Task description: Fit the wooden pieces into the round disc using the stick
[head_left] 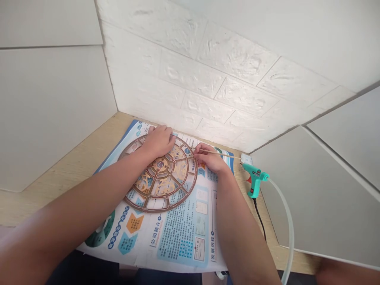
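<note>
Forearms (pixel 74 202) cross a printed poster (pixel 181 233), a teal glue gun (pixel 254 178) beside it.

left hand (pixel 158 141) presses a wooden wheel (pixel 163 186); right hand (pixel 208 158) pinches a stick (pixel 221 153).

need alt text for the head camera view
Two hands work over a round wooden cutout wheel lying on a printed poster on a wooden desk. The left hand presses on the wheel; the right hand pinches a thin stick beside its edge. A teal glue gun sits to the right.
</note>
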Available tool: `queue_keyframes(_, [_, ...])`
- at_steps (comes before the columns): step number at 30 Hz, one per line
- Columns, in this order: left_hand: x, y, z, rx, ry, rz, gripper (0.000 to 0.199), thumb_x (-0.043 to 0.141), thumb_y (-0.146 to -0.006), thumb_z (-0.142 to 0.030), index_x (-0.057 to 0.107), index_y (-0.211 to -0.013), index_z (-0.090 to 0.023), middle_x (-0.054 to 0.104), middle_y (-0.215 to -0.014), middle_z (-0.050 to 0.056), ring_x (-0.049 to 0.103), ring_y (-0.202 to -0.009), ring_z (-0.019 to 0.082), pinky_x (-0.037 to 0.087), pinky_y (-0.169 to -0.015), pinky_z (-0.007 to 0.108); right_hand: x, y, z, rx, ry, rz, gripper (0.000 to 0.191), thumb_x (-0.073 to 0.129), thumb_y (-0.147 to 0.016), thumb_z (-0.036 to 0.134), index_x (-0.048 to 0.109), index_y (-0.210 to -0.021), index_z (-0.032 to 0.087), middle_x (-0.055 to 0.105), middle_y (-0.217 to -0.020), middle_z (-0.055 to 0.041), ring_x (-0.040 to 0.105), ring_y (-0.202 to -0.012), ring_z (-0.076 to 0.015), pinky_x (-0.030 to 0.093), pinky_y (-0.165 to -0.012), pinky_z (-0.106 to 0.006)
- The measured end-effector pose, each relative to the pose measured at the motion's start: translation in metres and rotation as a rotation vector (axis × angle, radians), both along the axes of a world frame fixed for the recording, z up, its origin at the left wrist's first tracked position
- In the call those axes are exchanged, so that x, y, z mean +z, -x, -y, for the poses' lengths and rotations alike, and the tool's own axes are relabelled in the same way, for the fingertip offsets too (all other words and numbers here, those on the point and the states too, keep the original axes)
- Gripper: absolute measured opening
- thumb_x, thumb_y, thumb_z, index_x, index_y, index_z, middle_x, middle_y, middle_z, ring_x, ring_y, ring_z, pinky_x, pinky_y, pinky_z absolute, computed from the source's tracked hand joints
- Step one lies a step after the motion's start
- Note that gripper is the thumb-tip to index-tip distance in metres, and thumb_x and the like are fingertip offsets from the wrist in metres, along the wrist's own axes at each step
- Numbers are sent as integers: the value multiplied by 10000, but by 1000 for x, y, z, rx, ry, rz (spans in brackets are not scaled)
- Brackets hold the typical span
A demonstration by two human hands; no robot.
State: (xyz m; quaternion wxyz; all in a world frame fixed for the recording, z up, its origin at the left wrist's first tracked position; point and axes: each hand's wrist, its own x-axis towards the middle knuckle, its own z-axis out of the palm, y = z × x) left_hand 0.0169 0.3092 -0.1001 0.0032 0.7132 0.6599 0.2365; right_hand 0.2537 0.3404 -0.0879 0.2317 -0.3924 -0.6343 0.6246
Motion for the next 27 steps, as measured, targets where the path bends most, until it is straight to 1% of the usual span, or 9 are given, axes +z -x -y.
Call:
queue_keyframes(4, [0,-2,0,7,3,0,314,365,-976,-339,615,-1004,-151,649,-1081,161,577,-1062,336,353,-953,510,4,1,2,6,-11,32,330,740,-666,280,464,-814,177,541,-671,43,502,-511,-67,402,-491,-207])
queue_keyframes(8, [-1,-1,0,14,-23,1,301,368,-976,-330,614,-995,-159,652,-1071,156,577,-1052,329,357,-945,499,3,1,3,9,10,11,402,777,-653,292,439,-838,178,564,-746,36,515,-552,-62,446,-526,-216])
queue_keyframes(12, [-2,-1,-1,12,-25,2,296,371,-975,-327,614,-986,-157,651,-1060,157,574,-1052,332,358,-934,500,1,3,2,13,20,-16,450,790,-628,278,406,-844,185,549,-753,42,507,-573,-64,462,-516,-220])
queue_keyframes(18, [-1,-1,0,17,-21,-4,306,369,-975,-327,618,-972,-149,655,-1045,152,579,-1058,333,356,-943,505,0,6,2,-6,6,19,427,759,-620,264,396,-831,186,555,-782,28,493,-601,-68,427,-498,-205])
queue_keyframes(21, [-2,-1,0,24,-23,2,299,373,-971,-324,619,-968,-154,658,-1040,154,580,-1066,335,355,-940,504,0,6,2,-11,6,10,415,759,-624,265,404,-821,179,562,-779,26,501,-604,-67,425,-520,-203])
queue_keyframes(24, [-2,0,-1,29,-18,8,297,375,-967,-325,618,-968,-154,659,-1045,157,582,-1057,336,356,-931,505,0,4,1,-40,44,-40,389,750,-639,268,417,-816,174,558,-754,26,527,-642,-73,435,-565,-202])
queue_keyframes(27, [-3,0,-1,30,-13,2,300,371,-971,-326,616,-970,-154,660,-1061,159,583,-1065,332,357,-933,502,-1,3,0,-54,80,-64,376,744,-650,280,427,-824,174,553,-742,27,540,-647,-75,432,-572,-204])
